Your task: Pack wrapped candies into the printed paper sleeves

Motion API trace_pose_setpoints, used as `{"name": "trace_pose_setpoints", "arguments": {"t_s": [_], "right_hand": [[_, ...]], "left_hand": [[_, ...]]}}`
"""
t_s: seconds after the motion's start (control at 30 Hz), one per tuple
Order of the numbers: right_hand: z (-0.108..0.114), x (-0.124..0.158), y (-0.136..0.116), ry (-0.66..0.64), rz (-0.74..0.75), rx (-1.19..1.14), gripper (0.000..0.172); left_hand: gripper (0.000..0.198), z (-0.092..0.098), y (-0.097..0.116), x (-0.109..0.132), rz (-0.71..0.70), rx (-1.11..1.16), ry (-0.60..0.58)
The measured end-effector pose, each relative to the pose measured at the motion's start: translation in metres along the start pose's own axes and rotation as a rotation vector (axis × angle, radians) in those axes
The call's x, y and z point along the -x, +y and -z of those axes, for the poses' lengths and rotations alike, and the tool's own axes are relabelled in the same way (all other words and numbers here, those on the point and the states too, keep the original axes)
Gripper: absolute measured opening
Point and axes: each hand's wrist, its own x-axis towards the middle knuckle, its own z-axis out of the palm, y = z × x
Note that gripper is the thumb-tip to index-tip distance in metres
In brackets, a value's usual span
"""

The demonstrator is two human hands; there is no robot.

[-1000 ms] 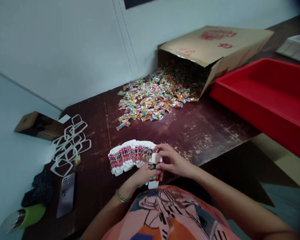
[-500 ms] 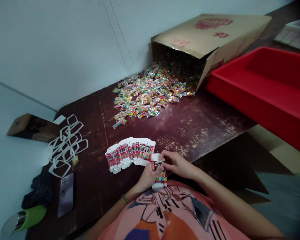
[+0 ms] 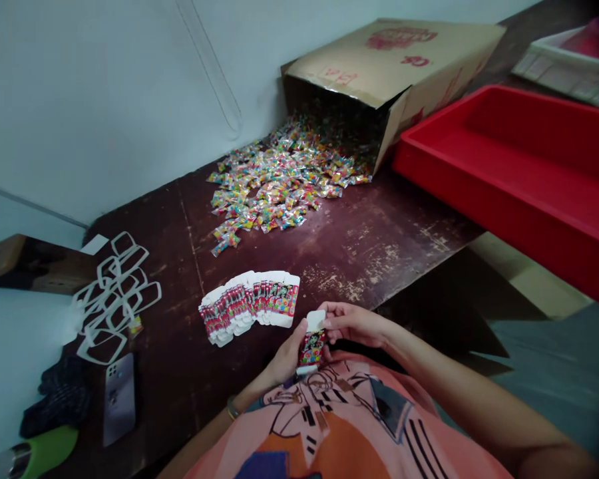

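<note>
The left hand and right hand both have their fingers grasping a small red-printed cardboard carton before the pink patterned shirt. Its long axis points away from the wearer, white flap outward. Beyond the near edge, the scuffed dark-red bench offers room rightward of the fanned white-and-red cartons.

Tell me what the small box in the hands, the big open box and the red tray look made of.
Small box: probably thin card, colourfully printed, with a plain white flap.
Big open box: likely cardboard, matt brown with red print.
Red tray: seemingly plastic, smooth, evenly coloured with rounded corners.
</note>
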Motion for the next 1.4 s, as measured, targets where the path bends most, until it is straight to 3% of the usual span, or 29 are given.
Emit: {"name": "trace_pose_setpoints", "arguments": {"t_s": [0.2,0.4,0.5,0.57,0.7,0.9,1.07,1.23,1.4], "right_hand": [[-0.002,-0.006,0.000,-0.066,-0.093,0.041,0.031],[-0.014,-0.027,0.004,-0.026,-0.078,0.383,0.035],[-0.017,-0.030,-0.001,-0.024,-0.007,0.589,0.026],[-0.018,-0.030,-0.002,-0.017,0.068,0.648,0.030],[-0.017,-0.030,0.001,0.051,0.029,0.607,0.040],[-0.018,-0.032,-0.001,0.023,0.042,0.579,0.048],[-0.019,-0.034,0.001,0.072,0.139,0.706,0.035],[-0.011,-0.041,0.007,0.181,0.257,0.843,0.026],[-0.004,-0.042,0.001,0.123,0.235,0.867,0.024]], "left_hand": [[0.048,0.001,-0.004,-0.001,-0.090,-0.034,0.076],[0.029,0.004,-0.007,-0.006,-0.033,0.091,0.082],[0.029,0.005,-0.002,-0.005,0.000,0.188,0.048],[0.030,0.007,0.001,-0.004,-0.016,0.226,0.023],[0.034,0.015,-0.003,-0.005,-0.023,0.283,-0.021],[0.042,0.024,-0.008,-0.009,-0.035,0.343,-0.100],[0.054,0.028,-0.004,-0.005,-0.031,0.345,-0.161],[0.055,0.028,-0.005,0.003,-0.044,0.187,-0.091],[0.043,0.025,-0.001,0.005,0.006,0.136,-0.040]]}}
